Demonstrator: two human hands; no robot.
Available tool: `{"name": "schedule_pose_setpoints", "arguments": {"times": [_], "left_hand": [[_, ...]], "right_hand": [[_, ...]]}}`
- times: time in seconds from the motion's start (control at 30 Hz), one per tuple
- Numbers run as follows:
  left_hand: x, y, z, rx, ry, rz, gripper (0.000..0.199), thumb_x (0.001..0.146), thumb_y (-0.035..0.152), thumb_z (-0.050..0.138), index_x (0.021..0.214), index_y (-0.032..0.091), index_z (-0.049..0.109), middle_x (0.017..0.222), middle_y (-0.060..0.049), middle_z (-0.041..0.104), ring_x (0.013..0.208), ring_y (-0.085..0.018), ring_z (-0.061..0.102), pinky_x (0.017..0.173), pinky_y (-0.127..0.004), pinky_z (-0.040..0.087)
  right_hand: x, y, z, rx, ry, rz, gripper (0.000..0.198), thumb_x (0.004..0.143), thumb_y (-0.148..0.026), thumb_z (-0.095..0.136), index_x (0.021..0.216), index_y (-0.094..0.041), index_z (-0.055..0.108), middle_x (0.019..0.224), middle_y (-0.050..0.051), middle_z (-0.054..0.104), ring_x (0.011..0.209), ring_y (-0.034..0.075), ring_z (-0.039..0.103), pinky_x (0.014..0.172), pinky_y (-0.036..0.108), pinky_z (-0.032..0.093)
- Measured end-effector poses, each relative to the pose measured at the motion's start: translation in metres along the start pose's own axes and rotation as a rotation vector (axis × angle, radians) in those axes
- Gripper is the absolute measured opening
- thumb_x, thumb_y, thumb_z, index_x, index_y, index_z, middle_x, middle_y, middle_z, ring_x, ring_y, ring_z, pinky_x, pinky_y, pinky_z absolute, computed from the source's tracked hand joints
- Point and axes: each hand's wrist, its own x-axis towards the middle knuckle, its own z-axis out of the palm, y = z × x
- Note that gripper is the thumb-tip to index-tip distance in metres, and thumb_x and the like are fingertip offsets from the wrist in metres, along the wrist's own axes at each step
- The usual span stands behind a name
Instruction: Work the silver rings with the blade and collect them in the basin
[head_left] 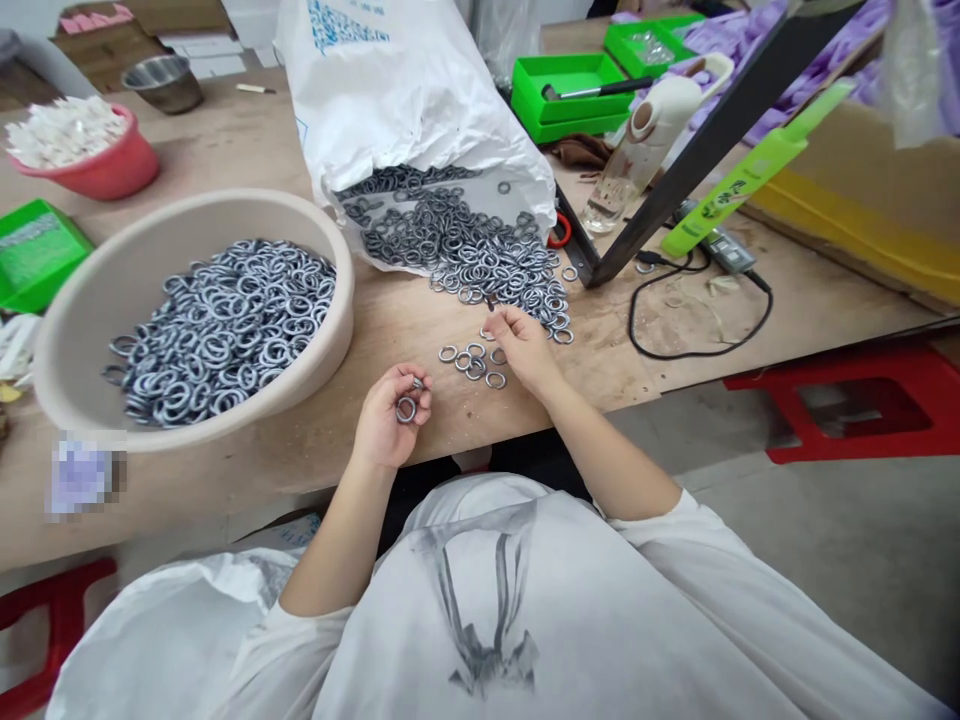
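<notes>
My left hand (382, 418) is closed around grey metal rings (406, 409) above the table's front edge; one ring shows at the fingertips. To its right, my right hand (523, 348) has its thumb and fingers pinched together. A small dark tip pokes out above the pinch, too small to name. Several loose rings (475, 362) lie on the wood between the hands. Beyond my right hand, a heap of the same rings (517, 268) spills from the mouth of a white sack (405, 90). A large beige basin (341, 300) on the left holds many more rings.
A red bowl (124, 165) of white pieces and a green tray (37, 255) stand at the left. Right of the sack are a black metal bar (697, 150), a bottle (622, 180), green bins (562, 75) and a black cable (637, 335). A red stool (862, 400) stands below.
</notes>
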Motion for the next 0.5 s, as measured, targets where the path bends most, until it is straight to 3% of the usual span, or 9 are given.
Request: {"name": "schedule_pose_setpoints", "arguments": {"times": [0.13, 0.27, 0.4, 0.5], "left_hand": [[0.0, 0.003, -0.006, 0.022, 0.038, 0.031, 0.025, 0.066, 0.029, 0.075, 0.073, 0.016, 0.054, 0.067, 0.003, 0.054, 0.048, -0.004, 0.044, 0.037, -0.015, 0.027], [0.001, 0.001, -0.008, 0.051, 0.091, 0.076, 0.028, 0.069, 0.034, 0.076, 0.073, 0.017, 0.053, 0.064, 0.005, 0.049, 0.045, -0.004, 0.039, 0.036, -0.015, 0.024], [0.001, -0.003, -0.014, 0.118, 0.172, 0.172, 0.026, 0.073, 0.035, 0.075, 0.076, 0.017, 0.056, 0.06, 0.006, 0.045, 0.044, -0.004, 0.035, 0.037, -0.015, 0.023], [0.003, -0.012, -0.016, 0.182, 0.187, 0.217, 0.026, 0.077, 0.039, 0.075, 0.086, 0.018, 0.061, 0.059, 0.007, 0.043, 0.044, -0.004, 0.032, 0.038, -0.016, 0.023]], "right_hand": [[-0.01, -0.013, -0.001, -0.565, -0.192, -0.123, 0.037, 0.088, -0.052, 0.065, 0.107, -0.022, 0.072, 0.097, 0.006, 0.07, 0.09, 0.022, 0.061, 0.075, 0.03, 0.04], [-0.003, -0.026, 0.025, -0.873, -0.363, -0.14, 0.034, 0.094, -0.046, 0.058, 0.119, -0.028, 0.07, 0.112, 0.008, 0.068, 0.099, 0.025, 0.063, 0.077, 0.033, 0.041], [0.009, -0.036, 0.04, -0.903, -0.393, -0.106, 0.025, 0.097, -0.032, 0.053, 0.11, -0.022, 0.072, 0.111, 0.01, 0.068, 0.095, 0.025, 0.063, 0.073, 0.033, 0.039], [0.009, -0.039, 0.039, -0.772, -0.341, -0.074, 0.029, 0.098, -0.039, 0.052, 0.111, -0.021, 0.071, 0.107, 0.008, 0.069, 0.095, 0.024, 0.063, 0.073, 0.032, 0.04]]}}
